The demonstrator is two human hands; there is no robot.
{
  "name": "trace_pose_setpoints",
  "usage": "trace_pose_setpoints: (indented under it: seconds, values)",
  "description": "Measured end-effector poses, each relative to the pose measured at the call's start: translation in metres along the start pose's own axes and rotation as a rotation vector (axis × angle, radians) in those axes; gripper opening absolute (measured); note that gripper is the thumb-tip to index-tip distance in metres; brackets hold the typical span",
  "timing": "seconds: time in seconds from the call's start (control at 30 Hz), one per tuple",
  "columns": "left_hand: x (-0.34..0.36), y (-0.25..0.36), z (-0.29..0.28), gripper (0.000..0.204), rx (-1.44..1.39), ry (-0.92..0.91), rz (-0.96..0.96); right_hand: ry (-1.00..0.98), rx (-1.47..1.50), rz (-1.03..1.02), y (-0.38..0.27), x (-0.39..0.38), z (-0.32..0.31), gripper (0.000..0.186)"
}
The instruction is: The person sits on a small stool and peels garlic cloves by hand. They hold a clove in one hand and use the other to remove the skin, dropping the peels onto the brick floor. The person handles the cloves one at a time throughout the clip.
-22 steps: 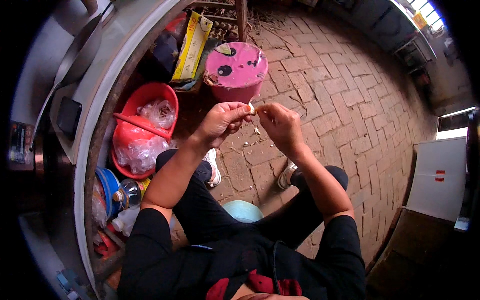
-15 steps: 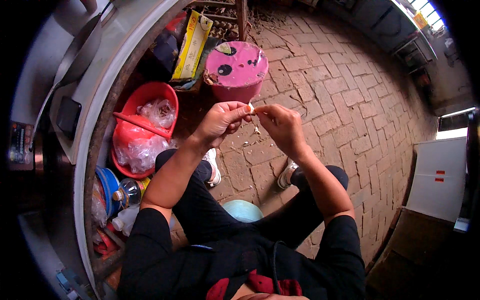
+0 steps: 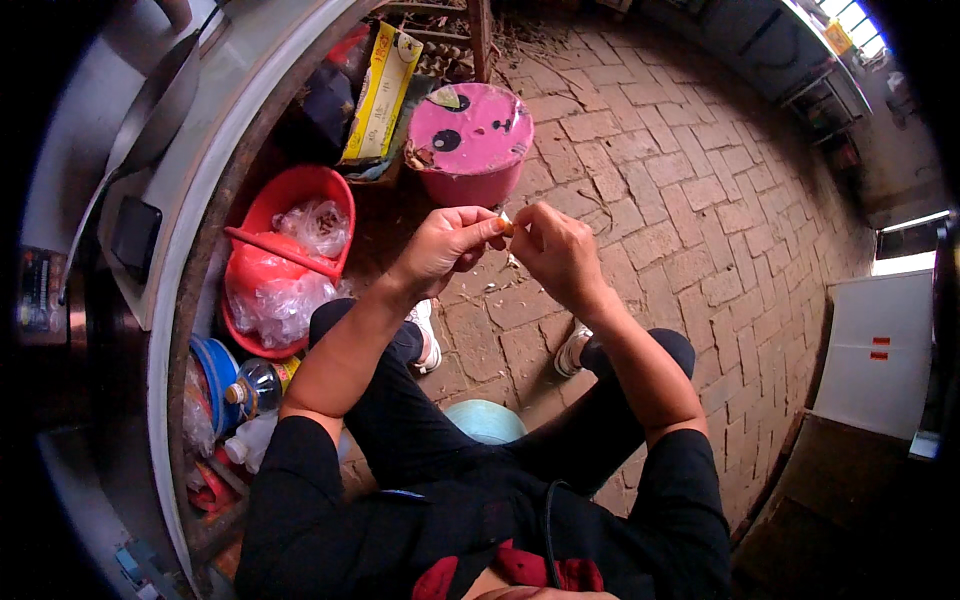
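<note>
Both hands meet in front of the pink round stool. My left hand (image 3: 445, 243) pinches a small whitish piece (image 3: 505, 216), shaped like a garlic clove, between thumb and forefinger. Its size and the fingers around it hide most of it. Right beside it, my right hand (image 3: 562, 252) has its fingers bent and pressed together at the piece. What its fingertips grip is too small to make out. Below the hands, pale thin scraps (image 3: 514, 262) lie scattered over the brick floor (image 3: 515, 335).
Ahead stands the pink stool (image 3: 478, 172) with a cartoon-face top. At left are a red basket (image 3: 222, 297) of plastic bags, a yellow carton (image 3: 388, 95), a clear bottle (image 3: 262, 386) and a counter edge (image 3: 235, 120). A light-blue round object (image 3: 486, 421) sits between my legs.
My right hand has shifted slightly and turned, its fingers curling more tightly beside the whitish piece. My left hand keeps its pinch in nearly the same place.
</note>
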State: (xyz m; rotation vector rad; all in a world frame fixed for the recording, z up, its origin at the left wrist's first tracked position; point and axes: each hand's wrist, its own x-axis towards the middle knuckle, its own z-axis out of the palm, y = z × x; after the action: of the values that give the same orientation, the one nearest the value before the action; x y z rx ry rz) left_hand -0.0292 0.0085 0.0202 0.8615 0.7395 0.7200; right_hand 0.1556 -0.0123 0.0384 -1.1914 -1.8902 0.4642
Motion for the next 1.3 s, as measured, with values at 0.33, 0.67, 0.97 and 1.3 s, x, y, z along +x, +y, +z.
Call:
trace_pose_setpoints:
  seconds: [0.33,0.67,0.97,1.3]
  values:
    - [-0.003,0.007,-0.004,0.019,0.046,0.054,0.029,-0.053,0.111,0.262,0.01,0.001,-0.005,0.015]
    - [-0.004,-0.004,0.007,0.023,0.56,0.169,0.302,-0.173,-0.011,0.196,0.004,0.0,-0.003,0.015]
    - [-0.004,-0.006,0.007,0.022,0.595,0.114,0.261,-0.151,-0.046,0.214,0.004,-0.003,0.004,0.013]
    - [-0.004,0.004,0.0,0.024,0.22,0.042,0.023,-0.092,-0.024,0.309,0.021,0.007,-0.009,0.014]
